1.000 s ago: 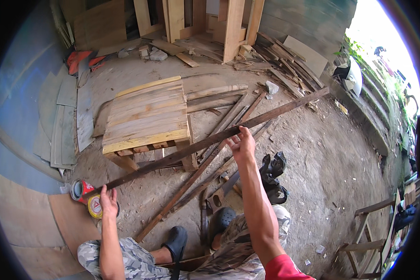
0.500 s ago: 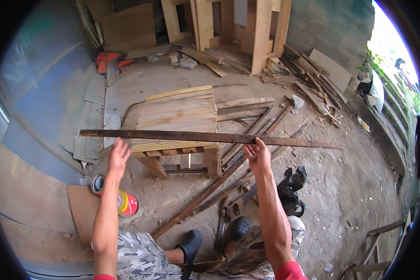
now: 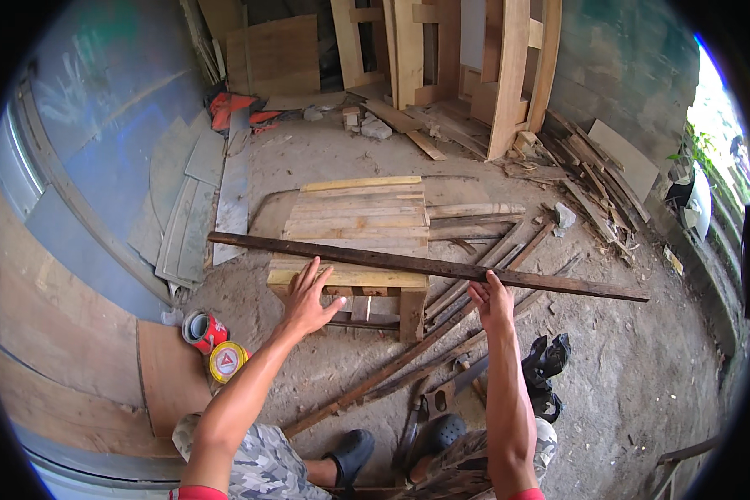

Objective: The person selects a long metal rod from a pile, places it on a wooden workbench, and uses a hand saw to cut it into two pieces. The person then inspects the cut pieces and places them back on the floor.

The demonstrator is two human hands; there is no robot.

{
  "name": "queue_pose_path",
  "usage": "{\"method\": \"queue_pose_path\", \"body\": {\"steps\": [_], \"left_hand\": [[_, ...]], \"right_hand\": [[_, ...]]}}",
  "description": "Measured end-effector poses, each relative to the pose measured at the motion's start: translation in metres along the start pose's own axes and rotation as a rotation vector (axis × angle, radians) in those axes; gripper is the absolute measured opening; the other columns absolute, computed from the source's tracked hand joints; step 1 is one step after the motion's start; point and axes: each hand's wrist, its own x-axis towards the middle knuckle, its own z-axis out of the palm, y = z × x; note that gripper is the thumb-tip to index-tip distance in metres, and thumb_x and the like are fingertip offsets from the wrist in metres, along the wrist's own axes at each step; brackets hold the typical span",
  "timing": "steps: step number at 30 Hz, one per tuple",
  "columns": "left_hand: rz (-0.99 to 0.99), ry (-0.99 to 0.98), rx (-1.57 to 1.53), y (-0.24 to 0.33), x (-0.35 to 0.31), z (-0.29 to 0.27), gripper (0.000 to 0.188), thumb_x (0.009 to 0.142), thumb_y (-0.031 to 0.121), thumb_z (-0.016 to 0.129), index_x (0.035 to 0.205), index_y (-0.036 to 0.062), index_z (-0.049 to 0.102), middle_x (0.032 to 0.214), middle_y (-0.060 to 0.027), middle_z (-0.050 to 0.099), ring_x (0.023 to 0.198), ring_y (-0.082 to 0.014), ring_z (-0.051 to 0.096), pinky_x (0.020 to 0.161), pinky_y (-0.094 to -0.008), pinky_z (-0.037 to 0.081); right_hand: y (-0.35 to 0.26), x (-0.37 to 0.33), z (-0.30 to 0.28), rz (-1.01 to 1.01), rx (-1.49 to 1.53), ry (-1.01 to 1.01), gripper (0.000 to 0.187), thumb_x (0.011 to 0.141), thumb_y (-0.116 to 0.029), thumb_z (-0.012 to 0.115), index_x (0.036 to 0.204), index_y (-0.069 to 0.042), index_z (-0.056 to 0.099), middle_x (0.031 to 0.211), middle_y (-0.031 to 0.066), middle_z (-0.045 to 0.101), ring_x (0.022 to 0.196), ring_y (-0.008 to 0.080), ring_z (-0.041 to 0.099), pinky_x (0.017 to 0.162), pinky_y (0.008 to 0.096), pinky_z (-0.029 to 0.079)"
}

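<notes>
Strip (image 3: 408,263) of dark wood sits in right grip (image 3: 495,302), pinched between thumb and fingers at its near edge, right of its midpoint. Strip runs crosswise ahead of the body, slanting: left end higher in view, reaching past left grip; right end lower, well out beyond right grip.

Left grip (image 3: 308,302) has fingers spread, thumb held out toward the right, nothing enclosed. Fingertips just below strip in view; contact can't be told.

Bench (image 3: 354,212), low, slatted, pale top: just beyond left grip, left of right grip. Strip crosses over its near part in view; can't tell if they touch. Left grip overlaps bench front edge.

Left of left grip and nearer the body: red can (image 3: 215,330), top off, and yellow-topped can (image 3: 227,362) right beside it. Brown panel (image 3: 171,375) left of both.

Floor (image 3: 633,367) below right grip: long slats (image 3: 367,383) running diagonally down-left toward the feet; saw (image 3: 454,388) nearer the body, left of right forearm; black bag (image 3: 546,367) right of that forearm.

Beyond right grip, to its right: pale stone (image 3: 564,216), then scrap pile (image 3: 592,175) farther off. Far beyond left grip, leftward: orange cloth (image 3: 229,110).
</notes>
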Motion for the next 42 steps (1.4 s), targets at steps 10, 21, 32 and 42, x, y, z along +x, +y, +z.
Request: {"method": "queue_pose_path", "body": {"steps": [10, 21, 32, 42], "left_hand": [[-0.836, 0.881, -0.835, -0.049, 0.007, 0.077, 0.041, 0.095, 0.03, 0.069, 0.118, -0.0016, 0.057, 0.104, -0.0064, 0.056, 0.103, -0.0256, 0.055, 0.099, -0.0386, 0.042], [-1.121, 0.29, -0.953, -0.14, 0.01, -0.005, 0.11, 0.08, 0.085, 0.054, 0.15, 0.0011, 0.041, 0.153, -0.0163, 0.044, 0.139, -0.0279, 0.041, 0.118, -0.0539, 0.024], [-0.67, -0.11, -1.536, -0.154, 0.042, 0.003, 0.095, 0.085, 0.079, 0.054, 0.147, 0.0078, 0.049, 0.15, -0.0118, 0.052, 0.138, -0.0293, 0.045, 0.116, -0.048, 0.031], [-0.832, -0.172, -1.541, -0.166, 0.069, 0.006, 0.087, 0.081, 0.068, 0.062, 0.143, 0.008, 0.051, 0.138, -0.0175, 0.06, 0.122, -0.0311, 0.061, 0.104, -0.0476, 0.046]], "right_hand": [[0.016, 0.001, 0.038, 0.031, -0.036, 0.055, 0.035, 0.097, -0.028, 0.067, 0.121, -0.007, 0.052, 0.109, 0.0127, 0.06, 0.096, 0.0269, 0.065, 0.077, 0.0459, 0.061], [0.049, 0.01, 0.066, 0.131, -0.052, -0.061, 0.065, 0.093, -0.048, 0.071, 0.142, -0.014, 0.044, 0.139, 0.0085, 0.051, 0.133, 0.0291, 0.045, 0.106, 0.0524, 0.034], [0.083, 0.006, 0.096, 0.017, -0.032, -0.018, 0.078, 0.099, -0.058, 0.052, 0.154, -0.006, 0.035, 0.156, 0.0137, 0.041, 0.141, 0.0287, 0.041, 0.116, 0.0412, 0.031], [0.1, -0.001, 0.125, -0.139, -0.328, 0.348, 0.076, 0.101, -0.058, 0.043, 0.143, 0.005, 0.049, 0.143, 0.0159, 0.054, 0.124, 0.0289, 0.054, 0.106, 0.0387, 0.04]]}}
